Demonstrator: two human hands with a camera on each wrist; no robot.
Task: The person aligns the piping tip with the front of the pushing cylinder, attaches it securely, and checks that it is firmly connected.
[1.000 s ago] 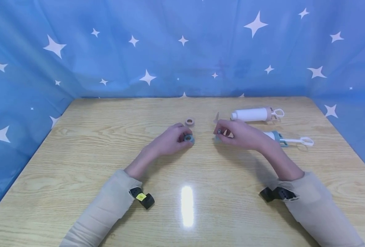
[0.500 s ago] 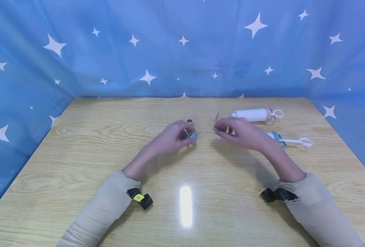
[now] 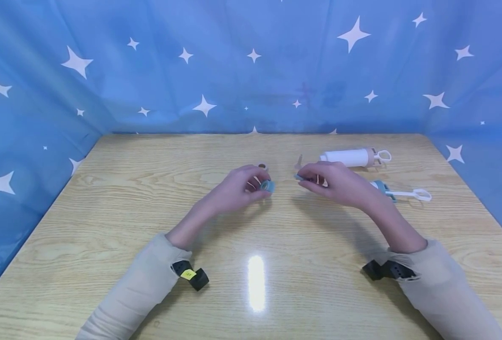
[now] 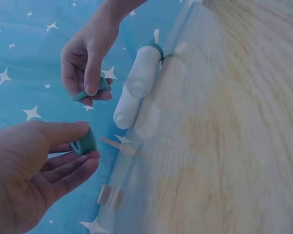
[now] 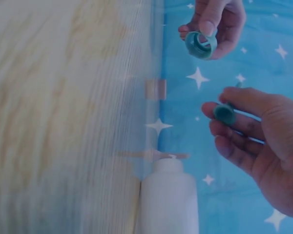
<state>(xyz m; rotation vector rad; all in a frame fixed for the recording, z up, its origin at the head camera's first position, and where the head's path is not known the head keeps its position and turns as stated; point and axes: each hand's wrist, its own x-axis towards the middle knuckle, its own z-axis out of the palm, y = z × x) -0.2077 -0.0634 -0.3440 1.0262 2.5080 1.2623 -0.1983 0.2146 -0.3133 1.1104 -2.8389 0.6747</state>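
Left hand [image 3: 240,190] pinches teal ring [image 4: 88,142], thumb against fingertips; ring sits at the tips, tilted, its hole facing the right hand. Pink ring [image 4: 106,194] on wood-grain table [image 3: 213,302], just beyond. Thin pink piece [image 3: 299,162] further right. Right hand [image 3: 340,184] pinches teal cap [image 5: 224,114] at its fingertips, cup-shaped, smooth, plastic-looking; long axis unclear. Far right, two white tubes [image 3: 346,157] lying lengthwise, loop handles [image 3: 422,194] pointing right; nearer tube partly hidden.

Teal ring [image 4: 88,142] in left hand [image 3: 239,190], teal cup-like piece [image 5: 224,115] in right hand [image 3: 338,183]
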